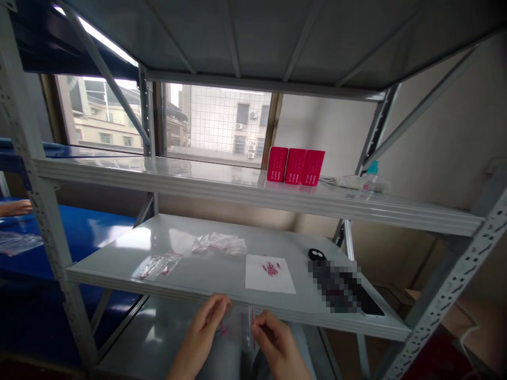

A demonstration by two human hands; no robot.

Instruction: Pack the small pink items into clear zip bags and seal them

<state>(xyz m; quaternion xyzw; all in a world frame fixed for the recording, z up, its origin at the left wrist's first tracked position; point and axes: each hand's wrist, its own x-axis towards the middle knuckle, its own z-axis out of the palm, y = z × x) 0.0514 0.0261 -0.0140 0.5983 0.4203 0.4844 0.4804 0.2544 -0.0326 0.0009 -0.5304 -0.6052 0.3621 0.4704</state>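
Low in the view, in front of the lower shelf's edge, both my hands are raised. My right hand (273,335) pinches a small clear zip bag (249,338) with a red strip along its top. My left hand (208,322) is closed, fingertips together. Small pink bits (222,330) show just beneath it, blurred; what the fingers grip is unclear. Beyond my hands, a white paper sheet (257,282) lies on the grey shelf (190,279) and bears several small red pieces (271,268). Left of it are filled clear bags (160,264) with red bits and crumpled clear bags (227,243).
Three red boxes (296,166) stand on the upper shelf (198,179), left of a teal-capped bottle (372,171). A black object (317,255) and a blurred-out patch sit at the lower shelf's right. A metal upright (43,200) stands left. Another person's hand (18,207) is above a blue table (87,227).
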